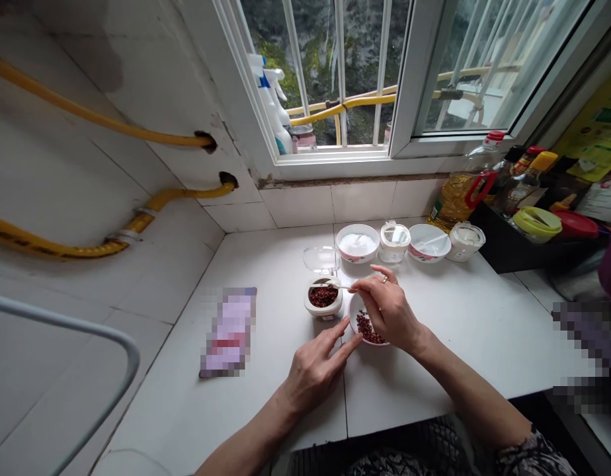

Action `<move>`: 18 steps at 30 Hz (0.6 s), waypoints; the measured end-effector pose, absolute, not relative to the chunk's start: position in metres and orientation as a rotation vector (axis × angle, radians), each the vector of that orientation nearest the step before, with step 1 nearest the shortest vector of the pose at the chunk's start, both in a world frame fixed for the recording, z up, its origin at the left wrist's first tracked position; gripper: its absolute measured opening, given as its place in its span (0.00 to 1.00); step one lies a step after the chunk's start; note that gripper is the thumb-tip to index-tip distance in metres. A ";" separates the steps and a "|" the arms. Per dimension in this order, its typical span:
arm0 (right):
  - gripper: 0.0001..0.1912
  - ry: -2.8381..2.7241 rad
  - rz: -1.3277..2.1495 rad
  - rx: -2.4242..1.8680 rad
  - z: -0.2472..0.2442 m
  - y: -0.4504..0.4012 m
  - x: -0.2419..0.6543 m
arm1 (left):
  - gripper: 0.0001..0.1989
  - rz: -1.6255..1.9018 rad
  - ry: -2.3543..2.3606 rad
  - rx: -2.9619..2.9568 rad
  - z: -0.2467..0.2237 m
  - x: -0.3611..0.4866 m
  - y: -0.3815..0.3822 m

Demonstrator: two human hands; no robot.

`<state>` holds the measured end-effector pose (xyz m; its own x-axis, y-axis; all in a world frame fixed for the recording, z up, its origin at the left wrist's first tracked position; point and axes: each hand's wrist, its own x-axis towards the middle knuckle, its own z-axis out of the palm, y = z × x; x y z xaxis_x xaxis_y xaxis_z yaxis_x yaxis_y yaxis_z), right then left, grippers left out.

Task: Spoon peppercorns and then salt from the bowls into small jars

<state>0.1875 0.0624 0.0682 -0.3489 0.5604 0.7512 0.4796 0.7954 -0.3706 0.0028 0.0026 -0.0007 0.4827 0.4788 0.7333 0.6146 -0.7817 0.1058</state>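
Your right hand (393, 309) bends over the bowl (356, 307), pinching a white spoon (340, 286), while your left hand (315, 367), fingers apart, touches the bowl.

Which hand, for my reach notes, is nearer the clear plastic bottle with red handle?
Right: the right hand is in front of the bottle, to its left; the left hand is farther in both directions.

Worn on my head, the camera faces forward and down, my hands (310, 370) near, the window (405, 79) beyond.
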 end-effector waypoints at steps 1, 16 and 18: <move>0.10 -1.979 0.126 -0.776 0.070 0.063 0.190 | 0.21 -1.182 -0.952 -2.555 0.000 0.003 0.002; 0.10 -1.977 0.637 -1.269 0.063 0.068 0.232 | 0.19 -1.182 -0.952 -2.595 0.001 0.002 0.002; 0.10 -1.996 0.641 -1.269 0.062 0.067 0.229 | 0.20 -1.181 -0.952 -2.605 0.001 0.002 0.002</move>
<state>0.2287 0.0672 0.0623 -0.2960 0.9135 0.2791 0.5801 0.4040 -0.7073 0.0017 0.0015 0.0005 0.4957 0.4938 0.7144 0.5934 -0.7933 0.1365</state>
